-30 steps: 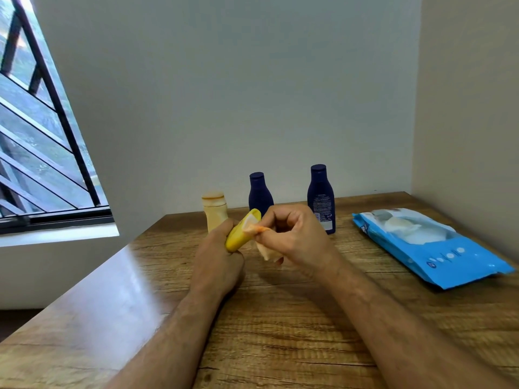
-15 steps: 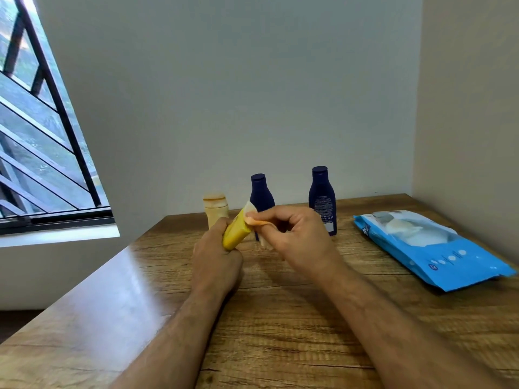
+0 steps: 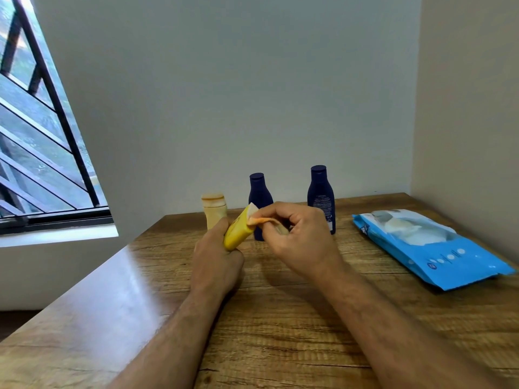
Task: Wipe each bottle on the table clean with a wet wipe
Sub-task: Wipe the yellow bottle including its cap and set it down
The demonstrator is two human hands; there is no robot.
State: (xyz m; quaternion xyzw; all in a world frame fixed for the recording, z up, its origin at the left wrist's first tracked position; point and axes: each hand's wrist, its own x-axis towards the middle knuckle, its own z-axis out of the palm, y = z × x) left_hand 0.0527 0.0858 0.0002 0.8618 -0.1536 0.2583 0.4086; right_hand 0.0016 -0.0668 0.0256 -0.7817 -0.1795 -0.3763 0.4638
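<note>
Holding the yellow bottle (image 3: 237,234) low on its body, the left hand (image 3: 216,254) curls round it and tilts it up and to the right, wrist resting on the counter (image 3: 280,318). Judgement: the low grip leaves the upper end bare for wiping, and the planted wrist steadies it.

Right hand (image 3: 297,237) has fingers curled, pinching a bunched wipe (image 3: 264,220) between thumb and fingertips and pressing it on the bottle's top end. Wipe looks orange-tinged at the contact; cause unclear. A small pinch suits working the tip rather than the flat sides.

Bottle is in the air just over the counter, in front of the others.

Behind it, upright near the back wall: beige bottle (image 3: 214,209) at left, partly hidden by the left hand; dark blue bottle (image 3: 259,192) in the middle; second blue bottle (image 3: 321,195) right of it. Probably parked in a row for one-by-one handling. Can't tell which are done.

Wipe pack (image 3: 449,256) lies flat at right, on the right hand's side, flap end toward the wall. Looks placed for an easy right-hand pull.
</note>
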